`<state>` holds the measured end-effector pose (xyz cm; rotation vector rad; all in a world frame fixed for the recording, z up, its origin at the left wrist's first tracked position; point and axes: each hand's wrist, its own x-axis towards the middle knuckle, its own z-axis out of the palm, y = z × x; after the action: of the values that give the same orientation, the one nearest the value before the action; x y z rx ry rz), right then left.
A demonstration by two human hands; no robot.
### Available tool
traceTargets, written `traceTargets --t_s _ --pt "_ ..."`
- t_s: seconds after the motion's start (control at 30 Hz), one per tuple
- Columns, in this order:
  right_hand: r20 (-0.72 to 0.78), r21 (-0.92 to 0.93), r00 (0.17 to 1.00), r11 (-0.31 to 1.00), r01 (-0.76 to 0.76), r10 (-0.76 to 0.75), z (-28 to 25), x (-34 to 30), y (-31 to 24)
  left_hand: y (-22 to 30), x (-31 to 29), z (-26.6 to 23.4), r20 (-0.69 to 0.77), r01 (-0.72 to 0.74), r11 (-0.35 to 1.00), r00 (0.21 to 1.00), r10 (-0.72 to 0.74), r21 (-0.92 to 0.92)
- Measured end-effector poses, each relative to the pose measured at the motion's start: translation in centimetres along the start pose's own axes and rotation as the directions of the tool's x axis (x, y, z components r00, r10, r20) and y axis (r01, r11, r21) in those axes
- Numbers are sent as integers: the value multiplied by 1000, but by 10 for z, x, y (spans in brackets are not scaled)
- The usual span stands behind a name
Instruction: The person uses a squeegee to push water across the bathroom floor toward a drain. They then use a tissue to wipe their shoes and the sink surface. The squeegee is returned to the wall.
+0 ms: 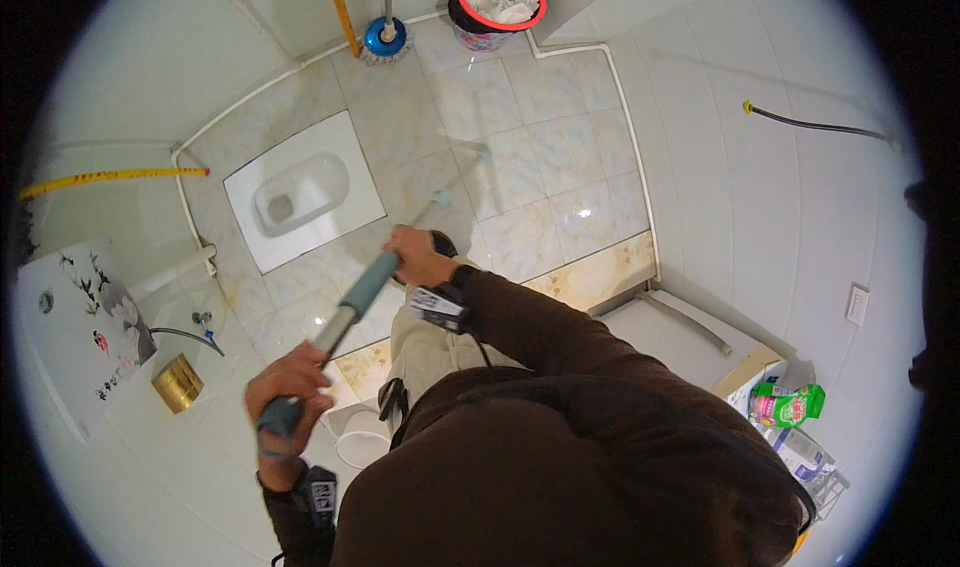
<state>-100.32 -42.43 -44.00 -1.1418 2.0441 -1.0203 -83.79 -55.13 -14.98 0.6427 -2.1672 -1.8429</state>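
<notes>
Both my hands are closed around a long metal pole (342, 327) with teal grips, slanting from lower left up over the tiled floor. My left hand (283, 392) wraps the top end, where a dark teal end grip sticks out. Farther along, my right hand (422, 255) grips the pole just past its middle teal sleeve. Beyond that hand the shaft thins and passes a small light teal collar (441, 198). Its far end is faint and blurred over the floor tiles, so I cannot tell what kind of head it has.
A white squat toilet (305, 192) is set in the floor to the left. Against the far wall stand a blue-topped mop (386, 37) and a red-rimmed bin (500, 5) with white paper. A white bucket (362, 441) is beside my legs; a green pouch (787, 404) sits right.
</notes>
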Motion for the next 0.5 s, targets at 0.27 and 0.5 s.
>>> traceTargets --t_s 0.27,0.5 --pt "29 482 1000 876 -25 12 66 89 -110 65 -8 -46 39 9 929 999 -25 369" --pt "151 811 973 584 -22 -172 92 66 -173 104 -65 -76 61 -63 920 997 43 388"
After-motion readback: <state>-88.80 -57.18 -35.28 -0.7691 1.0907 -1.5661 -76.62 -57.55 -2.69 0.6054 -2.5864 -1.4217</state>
